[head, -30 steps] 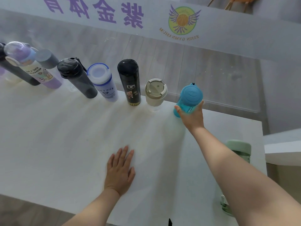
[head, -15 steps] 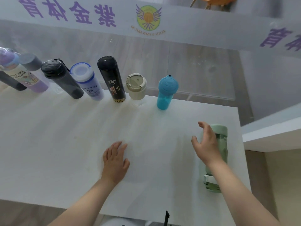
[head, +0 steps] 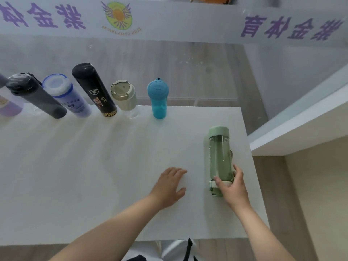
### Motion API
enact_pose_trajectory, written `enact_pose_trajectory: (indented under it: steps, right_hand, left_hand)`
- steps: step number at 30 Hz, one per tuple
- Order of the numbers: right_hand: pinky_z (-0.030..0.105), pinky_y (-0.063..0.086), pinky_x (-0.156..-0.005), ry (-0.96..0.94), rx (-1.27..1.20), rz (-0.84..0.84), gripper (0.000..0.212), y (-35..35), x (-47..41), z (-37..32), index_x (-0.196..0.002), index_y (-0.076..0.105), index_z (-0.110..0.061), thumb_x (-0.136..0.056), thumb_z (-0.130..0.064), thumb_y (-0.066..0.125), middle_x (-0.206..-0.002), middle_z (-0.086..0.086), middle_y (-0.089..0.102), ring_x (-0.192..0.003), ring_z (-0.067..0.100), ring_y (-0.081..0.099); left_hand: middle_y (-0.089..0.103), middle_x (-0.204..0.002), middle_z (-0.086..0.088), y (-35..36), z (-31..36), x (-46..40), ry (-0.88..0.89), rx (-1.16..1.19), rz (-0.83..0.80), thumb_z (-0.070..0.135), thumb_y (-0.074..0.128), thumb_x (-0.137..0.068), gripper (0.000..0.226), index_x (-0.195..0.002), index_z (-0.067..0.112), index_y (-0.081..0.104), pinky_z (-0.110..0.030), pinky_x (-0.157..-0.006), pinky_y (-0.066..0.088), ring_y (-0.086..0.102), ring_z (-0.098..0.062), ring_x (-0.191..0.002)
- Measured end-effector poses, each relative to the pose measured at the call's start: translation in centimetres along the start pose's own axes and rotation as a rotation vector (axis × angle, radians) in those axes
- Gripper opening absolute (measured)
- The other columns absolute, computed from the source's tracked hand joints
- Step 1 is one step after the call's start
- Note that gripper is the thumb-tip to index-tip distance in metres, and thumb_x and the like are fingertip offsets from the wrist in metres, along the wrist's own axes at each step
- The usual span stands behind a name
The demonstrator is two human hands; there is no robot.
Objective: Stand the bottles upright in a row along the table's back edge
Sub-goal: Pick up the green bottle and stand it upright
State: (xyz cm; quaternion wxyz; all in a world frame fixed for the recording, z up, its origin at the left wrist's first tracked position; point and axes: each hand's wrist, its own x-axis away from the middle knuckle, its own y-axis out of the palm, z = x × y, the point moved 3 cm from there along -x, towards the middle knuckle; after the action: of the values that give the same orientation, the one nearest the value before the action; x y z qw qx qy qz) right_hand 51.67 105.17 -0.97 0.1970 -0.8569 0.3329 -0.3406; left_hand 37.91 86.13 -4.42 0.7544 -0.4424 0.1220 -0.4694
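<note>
Pale green bottle (head: 219,157) lying flat, translucent, right hand (head: 233,187) seemingly gripping its lid end, left hand (head: 168,185) spread flat

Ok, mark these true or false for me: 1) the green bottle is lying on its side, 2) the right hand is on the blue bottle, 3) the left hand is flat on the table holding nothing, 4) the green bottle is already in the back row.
1) True: the green bottle lies flat near the table's right edge.
2) False: the right hand grips the green bottle's near end; the blue bottle stands untouched at the back.
3) True: the left hand rests open on the table.
4) False: it lies well forward of the row.
</note>
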Motion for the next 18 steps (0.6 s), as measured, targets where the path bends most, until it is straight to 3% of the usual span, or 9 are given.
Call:
enact_pose_trajectory:
  steps: [3, 7, 10, 13, 18]
  right_hand:
    - [0.037, 0.047, -0.097, 0.026, -0.030, 0.002, 0.090, 0.3, -0.1, 0.0, -0.149, 0.020, -0.021, -0.080, -0.038, 0.076, -0.140, 0.006, 0.048, -0.119, 0.023, 0.053]
    - [0.029, 0.047, -0.080, 0.050, -0.141, -0.027, 0.082, 0.5, 0.3, -1.0, -0.147, 0.023, -0.023, -0.084, -0.035, 0.073, -0.125, 0.002, 0.056, -0.105, 0.018, 0.060]
    - [0.036, 0.053, -0.082, 0.073, -0.283, -0.037, 0.066, 0.1, 0.8, -2.1, -0.140, 0.032, -0.027, -0.087, -0.039, 0.068, -0.113, -0.001, 0.062, -0.096, 0.015, 0.064]
    - [0.045, 0.056, -0.087, 0.129, -0.418, -0.089, 0.054, -0.5, 0.9, -3.0, -0.133, 0.039, -0.027, -0.088, -0.044, 0.064, -0.111, 0.003, 0.065, -0.095, 0.021, 0.068]
    - [0.047, 0.058, -0.083, 0.110, -0.382, -0.151, 0.054, -2.2, 1.8, -4.8, -0.118, 0.061, -0.025, -0.080, -0.063, 0.060, -0.102, 0.003, 0.073, -0.090, 0.020, 0.072]
  left_hand:
    - [0.034, -0.150, 0.001, 0.8, 3.3, -0.9, 0.008, 0.128, -0.185, 0.042, 0.062, -0.087, 0.073, -0.148, 0.024, 0.026, -0.028, -0.114, 0.020, 0.026, -0.018, -0.139]
    - [0.022, -0.156, 0.003, 1.7, 6.1, -1.2, -0.013, 0.325, -0.293, 0.044, 0.073, -0.079, 0.097, -0.151, 0.033, 0.008, -0.030, -0.114, 0.026, 0.026, -0.014, -0.141]
    - [0.024, -0.153, 0.003, 1.5, 7.0, -1.3, -0.010, 0.439, -0.224, 0.038, 0.075, -0.078, 0.099, -0.149, 0.041, 0.005, -0.031, -0.112, 0.034, 0.040, -0.014, -0.132]
    - [0.026, -0.151, 0.003, 0.1, 7.9, -1.4, 0.046, 0.525, -0.092, 0.030, 0.072, -0.082, 0.085, -0.147, 0.043, 0.017, -0.034, -0.106, 0.043, 0.048, -0.010, -0.123]
    - [0.017, -0.156, 0.019, -3.6, 9.5, -1.0, 0.146, 0.407, 0.070, 0.041, 0.070, -0.080, 0.073, -0.142, 0.041, 0.032, -0.025, -0.111, 0.029, 0.029, -0.003, -0.137]
